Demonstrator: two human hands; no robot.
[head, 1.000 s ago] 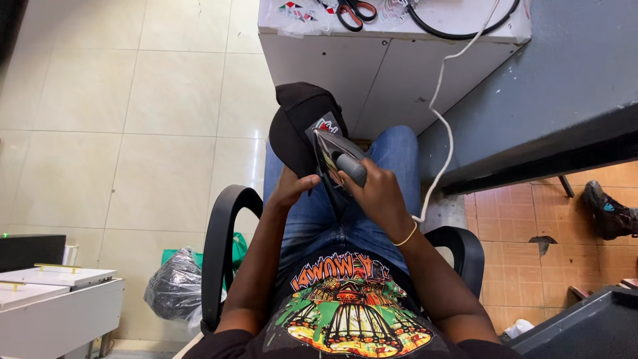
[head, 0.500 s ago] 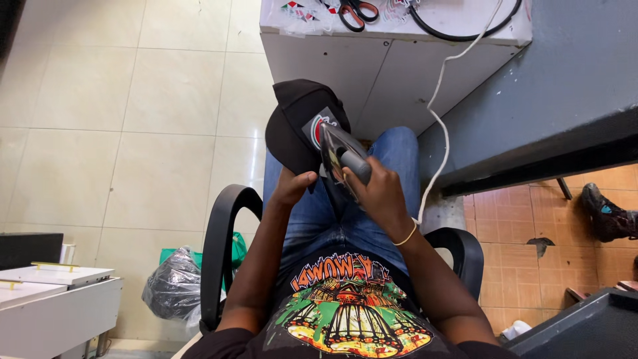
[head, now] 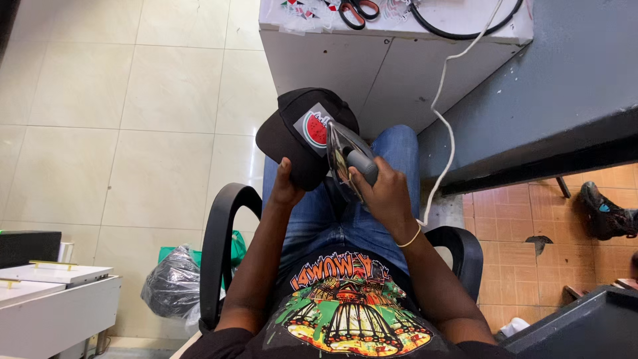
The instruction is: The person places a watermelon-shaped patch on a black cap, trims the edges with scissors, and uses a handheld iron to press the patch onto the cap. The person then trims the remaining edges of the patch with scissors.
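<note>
Head | left hand [head: 287, 187] grip closed on cap [head: 299, 143] | right hand [head: 385, 196] clasps iron [head: 351, 163]

We lose the scissors [head: 353, 11] and the black cable loop [head: 465, 30] at the top edge. Our left hand [head: 287, 186] hides part of the black cap [head: 292, 136]; its fingers go under the crown. The iron [head: 349, 163] covers the patch's [head: 314, 127] right side, soleplate unseen.
</note>
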